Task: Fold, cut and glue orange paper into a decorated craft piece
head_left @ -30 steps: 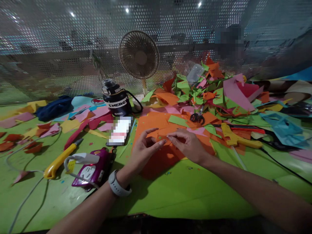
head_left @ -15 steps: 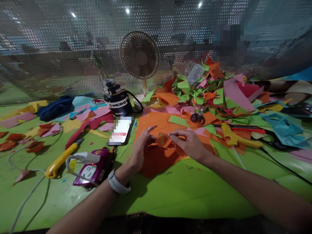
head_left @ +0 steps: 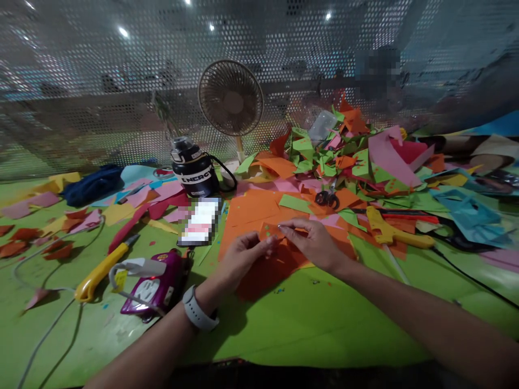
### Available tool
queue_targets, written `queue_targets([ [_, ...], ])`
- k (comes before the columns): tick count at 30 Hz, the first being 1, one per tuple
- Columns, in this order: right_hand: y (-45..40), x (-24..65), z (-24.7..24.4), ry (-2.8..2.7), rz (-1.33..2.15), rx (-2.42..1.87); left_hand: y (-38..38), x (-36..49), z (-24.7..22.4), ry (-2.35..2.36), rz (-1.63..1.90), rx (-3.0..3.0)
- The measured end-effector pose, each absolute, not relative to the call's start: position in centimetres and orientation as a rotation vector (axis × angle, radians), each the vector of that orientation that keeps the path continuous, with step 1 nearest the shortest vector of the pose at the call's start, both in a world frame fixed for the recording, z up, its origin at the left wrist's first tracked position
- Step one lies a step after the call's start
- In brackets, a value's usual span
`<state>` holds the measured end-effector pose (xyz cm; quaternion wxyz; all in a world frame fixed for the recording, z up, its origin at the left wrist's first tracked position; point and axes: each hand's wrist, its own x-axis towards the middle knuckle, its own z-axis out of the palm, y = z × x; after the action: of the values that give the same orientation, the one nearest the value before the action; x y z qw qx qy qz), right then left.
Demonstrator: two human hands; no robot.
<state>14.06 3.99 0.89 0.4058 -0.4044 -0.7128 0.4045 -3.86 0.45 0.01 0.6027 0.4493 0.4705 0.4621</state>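
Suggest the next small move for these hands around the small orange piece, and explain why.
Probably steady the small orange piece with the left hand. The right hand pinches its edge, and the left thumb and fingers are close by; whether they already grip it is hard to see.

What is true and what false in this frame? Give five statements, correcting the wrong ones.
1. The left hand and right hand are at a small orange paper piece. True.
2. A band circles the right wrist. False: the pale wristband is on the left wrist.
3. Scissors lie left of the bottle. False: the black-handled scissors lie right of the black bottle.
4. The fan stands farther back than the phone. True.
5. A yellow tool lies left of the purple socket box. True.
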Motion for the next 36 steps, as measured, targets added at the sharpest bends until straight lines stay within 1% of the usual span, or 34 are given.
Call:
queue_targets([
  [5,4.8,15.0,2.0,-1.687,0.987,-1.060,0.9,-4.3,0.2,1.153,1.157,0.908],
  [12,5.8,15.3,2.1,-1.798,0.959,-1.085,0.8,-4.4,0.8,1.080,1.280,0.794],
  [17,6.2,15.4,2.6,-1.665,0.967,-1.042,1.0,-4.9,0.7,1.034,1.079,0.894],
  [23,6.1,15.9,4.0,-1.630,1.009,-0.997,1.4,-5.2,2.0,1.041,1.026,0.987],
  [27,5.9,16.0,4.6,-1.617,1.012,-0.985,0.8,-3.9,3.2,1.074,0.980,1.074],
  [33,5.7,16.3,5.5,-1.545,1.054,-0.978,0.2,-0.8,3.4,1.140,1.305,1.025],
  [36,5.7,16.8,5.8,-1.492,1.052,-0.967,0.2,0.3,3.2,1.112,1.361,0.943],
])
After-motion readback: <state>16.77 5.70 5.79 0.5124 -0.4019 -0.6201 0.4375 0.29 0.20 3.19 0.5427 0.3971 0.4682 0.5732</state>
